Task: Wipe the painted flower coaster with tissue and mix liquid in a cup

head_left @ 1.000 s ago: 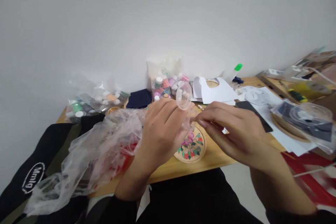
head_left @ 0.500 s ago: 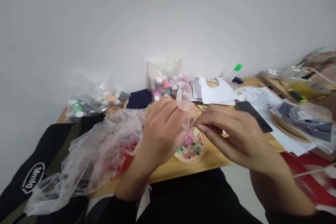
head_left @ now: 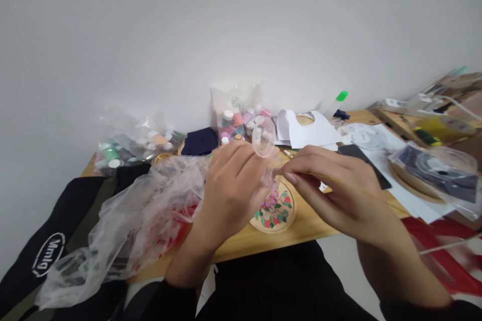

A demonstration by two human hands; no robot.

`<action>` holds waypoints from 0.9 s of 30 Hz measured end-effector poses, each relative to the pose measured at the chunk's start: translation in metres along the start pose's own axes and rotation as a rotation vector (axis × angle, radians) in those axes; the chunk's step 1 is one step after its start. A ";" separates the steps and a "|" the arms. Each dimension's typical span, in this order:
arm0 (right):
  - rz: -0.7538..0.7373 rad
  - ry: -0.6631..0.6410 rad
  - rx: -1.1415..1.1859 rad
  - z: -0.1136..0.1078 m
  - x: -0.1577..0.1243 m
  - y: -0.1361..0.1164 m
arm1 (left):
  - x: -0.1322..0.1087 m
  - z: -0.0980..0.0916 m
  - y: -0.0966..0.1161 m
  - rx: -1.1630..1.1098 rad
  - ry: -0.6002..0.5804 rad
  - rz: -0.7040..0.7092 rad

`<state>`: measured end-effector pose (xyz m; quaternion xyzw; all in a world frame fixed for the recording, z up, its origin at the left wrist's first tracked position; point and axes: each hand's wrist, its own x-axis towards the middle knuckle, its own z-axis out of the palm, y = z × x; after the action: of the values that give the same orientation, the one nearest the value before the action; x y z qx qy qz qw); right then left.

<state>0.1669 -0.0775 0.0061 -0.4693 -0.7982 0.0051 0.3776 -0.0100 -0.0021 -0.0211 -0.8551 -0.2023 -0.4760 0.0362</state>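
Note:
My left hand has its fingers curled around a clear plastic piece with a round rim, which looks like a small container or spool. Its lower part is partly hidden behind my fingers. Close to it on the right, my right hand pinches a thin yellow thread between thumb and forefinger. The thread trails back over that hand toward the right. Beneath both hands a round wooden hoop piece with pink flowers, red fruit and green leaves lies on the table.
A crumpled clear plastic bag and a black bag lie at left. Bagged bead bottles and dark blue cloth stand along the wall. White paper, a phone and a wrapped hoop are at right.
My right hand has shifted very slightly right, and its pinching fingertips have come a little away from the clear plastic piece. The left hand has hardly moved.

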 end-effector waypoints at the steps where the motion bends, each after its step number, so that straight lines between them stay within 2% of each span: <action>1: 0.000 -0.005 -0.012 0.000 0.000 0.001 | 0.000 0.000 0.000 0.001 -0.001 -0.005; 21: -0.009 -0.030 0.096 0.000 0.001 -0.002 | 0.001 0.002 -0.001 0.006 -0.004 0.011; 27: 0.010 0.001 -0.029 0.001 0.000 -0.001 | 0.000 0.001 -0.001 -0.009 0.015 -0.004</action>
<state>0.1654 -0.0779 0.0063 -0.4789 -0.7957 -0.0047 0.3709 -0.0095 -0.0009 -0.0221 -0.8513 -0.2014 -0.4833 0.0328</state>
